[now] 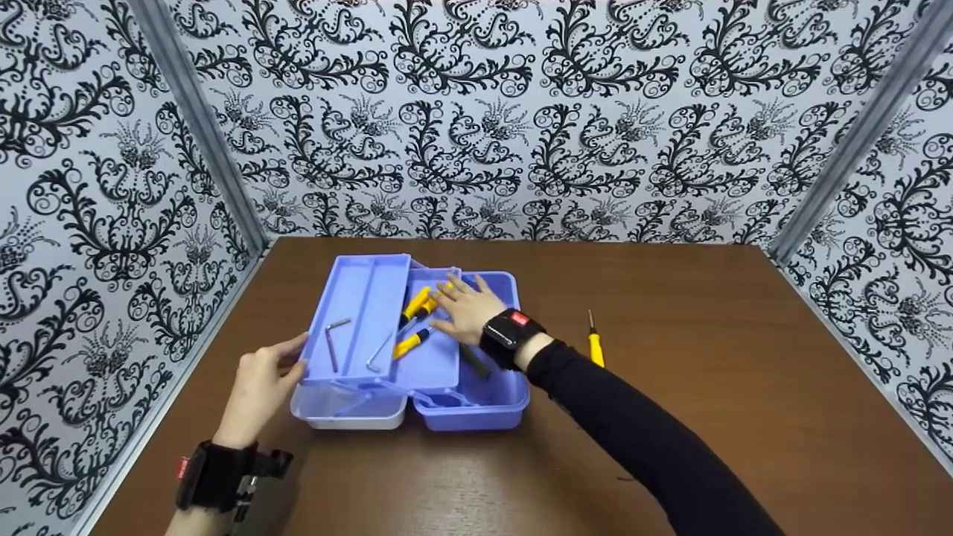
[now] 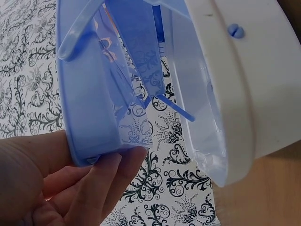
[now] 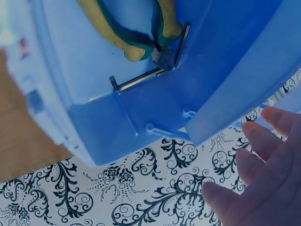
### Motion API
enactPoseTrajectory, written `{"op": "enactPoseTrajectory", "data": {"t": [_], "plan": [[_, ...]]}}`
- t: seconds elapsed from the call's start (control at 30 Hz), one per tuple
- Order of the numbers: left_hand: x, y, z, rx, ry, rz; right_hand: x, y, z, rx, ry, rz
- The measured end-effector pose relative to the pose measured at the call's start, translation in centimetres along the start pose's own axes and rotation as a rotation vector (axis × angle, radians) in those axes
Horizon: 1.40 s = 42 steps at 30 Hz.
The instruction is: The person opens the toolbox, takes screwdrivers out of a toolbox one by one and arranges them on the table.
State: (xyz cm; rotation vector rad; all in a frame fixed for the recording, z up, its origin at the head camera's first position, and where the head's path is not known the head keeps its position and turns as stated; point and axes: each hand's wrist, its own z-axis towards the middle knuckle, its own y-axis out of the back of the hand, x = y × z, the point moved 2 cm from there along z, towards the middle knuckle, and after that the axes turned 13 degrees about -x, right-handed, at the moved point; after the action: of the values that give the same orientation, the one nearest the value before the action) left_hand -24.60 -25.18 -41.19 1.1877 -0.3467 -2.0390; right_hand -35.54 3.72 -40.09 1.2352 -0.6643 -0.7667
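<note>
A blue toolbox (image 1: pixel 476 418) stands unfolded on the table, its trays raised. My left hand (image 1: pixel 260 383) pinches the outer left edge of the upper tray (image 1: pixel 320 357); the left wrist view shows thumb and fingers on the tray corner (image 2: pixel 91 141). My right hand (image 1: pixel 470 313), fingers spread, is over the lower tray, near yellow-handled screwdrivers (image 1: pixel 412 343); whether it touches anything is unclear. Two hex keys (image 1: pixel 331 348) lie in the upper tray. In the right wrist view, yellow-green pliers (image 3: pixel 106 28) and hex keys (image 3: pixel 138 79) lie in the deep bottom compartment.
A yellow screwdriver (image 1: pixel 595 350) lies on the brown table (image 1: pixel 707 357) to the right of the box. The whitish lid (image 1: pixel 357 423) is folded out under the raised trays at the left. Patterned panels (image 1: pixel 521 119) surround the table at the back and sides.
</note>
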Motion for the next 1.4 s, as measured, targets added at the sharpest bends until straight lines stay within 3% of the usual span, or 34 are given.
{"op": "enactPoseTrajectory", "data": {"t": [0.27, 0.43, 0.77, 0.97, 1.17, 1.4], "plan": [[0.1, -0.2, 0.1, 0.015, 0.025, -0.016, 0.7, -0.1, 0.1, 0.045, -0.025, 0.015], [0.1, 0.0, 0.1, 0.004, 0.019, -0.015, 1.0, -0.1, 0.8, -0.028, 0.017, -0.034], [0.3, 0.0, 0.1, 0.013, 0.024, 0.02, 3.1, 0.6, 0.9, -0.221, 0.188, -0.282], [0.4, -0.2, 0.2, 0.023, 0.038, 0.013, 3.6, 0.4, 0.9, -0.284, 0.217, -0.295], [0.4, -0.2, 0.1, 0.015, 0.02, 0.016, 3.8, 0.1, 0.7, -0.257, 0.231, -0.264], [0.5, -0.1, 0.2, 0.024, 0.029, -0.001, 4.1, 0.4, 0.5, -0.227, 0.289, -0.309]]}}
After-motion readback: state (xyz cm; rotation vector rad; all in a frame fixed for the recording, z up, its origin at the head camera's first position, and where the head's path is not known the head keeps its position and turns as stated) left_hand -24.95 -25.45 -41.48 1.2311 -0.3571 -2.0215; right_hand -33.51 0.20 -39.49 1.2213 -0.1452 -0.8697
